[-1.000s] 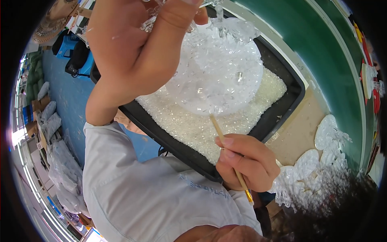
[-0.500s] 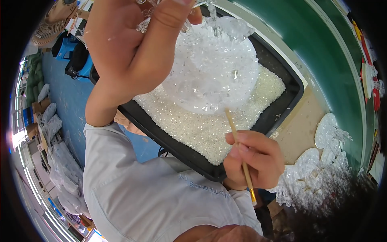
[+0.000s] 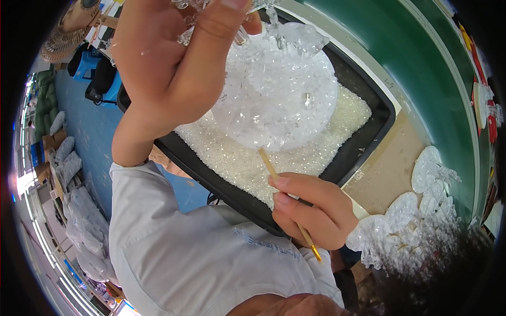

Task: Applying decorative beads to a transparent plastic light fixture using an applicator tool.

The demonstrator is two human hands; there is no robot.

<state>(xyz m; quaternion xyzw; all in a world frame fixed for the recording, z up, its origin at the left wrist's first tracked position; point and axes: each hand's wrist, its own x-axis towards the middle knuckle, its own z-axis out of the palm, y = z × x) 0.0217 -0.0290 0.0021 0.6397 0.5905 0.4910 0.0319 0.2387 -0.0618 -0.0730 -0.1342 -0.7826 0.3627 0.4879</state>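
Observation:
My left hand [image 3: 174, 68] is closed around clear, glassy branch-like pieces [image 3: 240, 36] at the top of the view. Beside its fingers is a round translucent disc [image 3: 282, 100] studded with shiny bits; whether the disc is joined to those pieces cannot be made out. Between the thumb and fingers of my right hand [image 3: 319, 208] is a thin wooden-handled brush [image 3: 269, 164]. Its gold-banded end points down toward me, and its bare wooden end lies by the disc's near edge. Below the disc, sparkling pale granules [image 3: 242, 166] fill much of a black tray [image 3: 361, 152].
Several clear, frosted decorative pieces [image 3: 403, 213] are heaped on the tan surface [image 3: 390, 158] at the right. Behind them curves a green panel [image 3: 448, 105]. Plastic-wrapped bundles [image 3: 87, 231] line the blue floor [image 3: 79, 121] at the left, with a fan [image 3: 71, 29] at upper left.
My right hand has shifted slightly left with the brush. The brush's upper end has slid leftward along the disc's near edge. My left hand and the disc have barely moved.

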